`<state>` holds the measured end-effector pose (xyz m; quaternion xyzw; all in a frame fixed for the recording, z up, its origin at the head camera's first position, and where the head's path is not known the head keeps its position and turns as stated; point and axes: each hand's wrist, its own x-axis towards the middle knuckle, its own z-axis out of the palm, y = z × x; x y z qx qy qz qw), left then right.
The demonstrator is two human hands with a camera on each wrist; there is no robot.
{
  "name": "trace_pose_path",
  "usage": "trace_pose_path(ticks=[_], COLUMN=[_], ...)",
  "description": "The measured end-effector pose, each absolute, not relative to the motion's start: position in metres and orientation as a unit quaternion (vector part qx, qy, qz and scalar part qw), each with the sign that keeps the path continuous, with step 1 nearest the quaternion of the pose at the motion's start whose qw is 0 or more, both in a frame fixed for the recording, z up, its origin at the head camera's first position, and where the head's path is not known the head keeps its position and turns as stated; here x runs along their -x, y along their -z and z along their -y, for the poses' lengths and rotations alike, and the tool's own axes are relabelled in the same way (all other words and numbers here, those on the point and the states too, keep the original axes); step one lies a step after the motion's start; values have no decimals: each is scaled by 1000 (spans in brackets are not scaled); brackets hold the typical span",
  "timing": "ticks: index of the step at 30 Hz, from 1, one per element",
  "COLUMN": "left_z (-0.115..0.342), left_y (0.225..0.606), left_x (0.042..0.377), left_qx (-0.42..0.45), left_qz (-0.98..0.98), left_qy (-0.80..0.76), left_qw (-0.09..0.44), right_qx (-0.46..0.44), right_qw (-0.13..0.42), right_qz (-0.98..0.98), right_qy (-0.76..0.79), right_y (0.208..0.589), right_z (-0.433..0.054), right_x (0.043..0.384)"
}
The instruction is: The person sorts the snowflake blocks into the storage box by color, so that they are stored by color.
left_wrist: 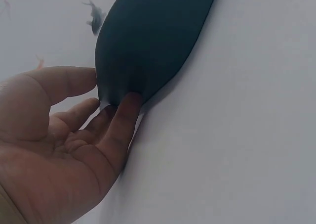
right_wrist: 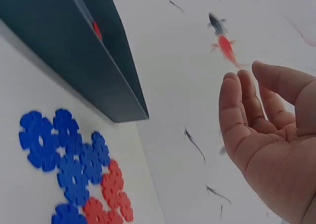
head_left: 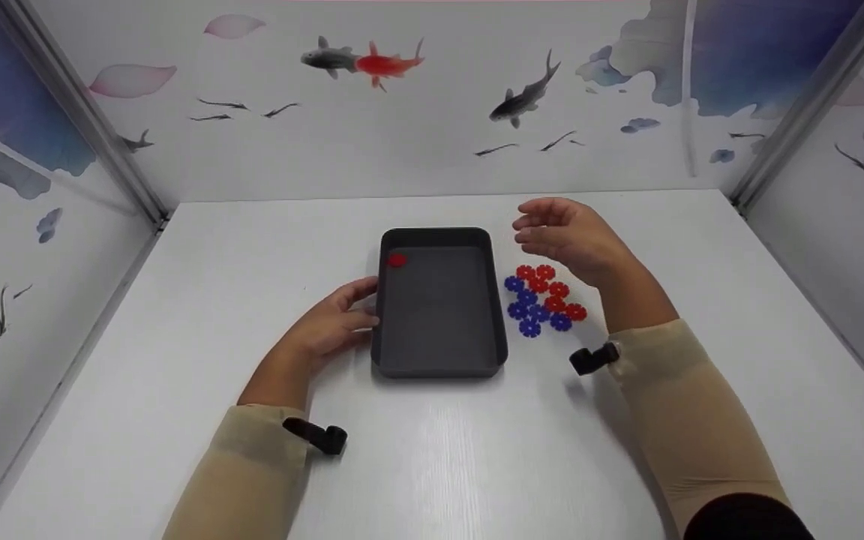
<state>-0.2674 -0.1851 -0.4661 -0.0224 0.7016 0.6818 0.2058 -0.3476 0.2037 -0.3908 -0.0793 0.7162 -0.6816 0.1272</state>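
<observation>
A dark grey rectangular tray (head_left: 439, 319) stands on the white table, with one red disc (head_left: 397, 260) in its far left corner. My left hand (head_left: 333, 324) touches the tray's left outer wall with thumb and fingertips; the left wrist view has its fingers (left_wrist: 118, 130) fairly straight against the wall. To the right of the tray lies a loose group of flat, notched plastic discs, red ones (head_left: 555, 303) and blue ones (head_left: 527, 297). Beyond and above this group my right hand (head_left: 571, 236) hangs in the air, its fingers loosely bent and nothing between them.
The white tabletop (head_left: 432, 450) is bounded by a printed back wall (head_left: 417, 150) with fish pictures and by side walls with metal corner posts (head_left: 807, 120). A black wrist device (head_left: 319, 436) is strapped on the left sleeve, and another (head_left: 593, 360) on the right.
</observation>
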Motion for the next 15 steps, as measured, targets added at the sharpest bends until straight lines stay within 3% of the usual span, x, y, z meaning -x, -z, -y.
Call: trace_pose_path(ticks=[8,15], left_z=[185,186], left_y=[468,468], left_x=[269,270], left_qx=[18,13], left_qz=[-699,-695], left_qy=[-685,-690], left_qw=[204,204], right_qx=[42,46], right_qw=[128,189], right_qz=[-756,-800], right_qy=[641,568], right_y=[410,426], right_z=[-244,-276], right_x=[344,353])
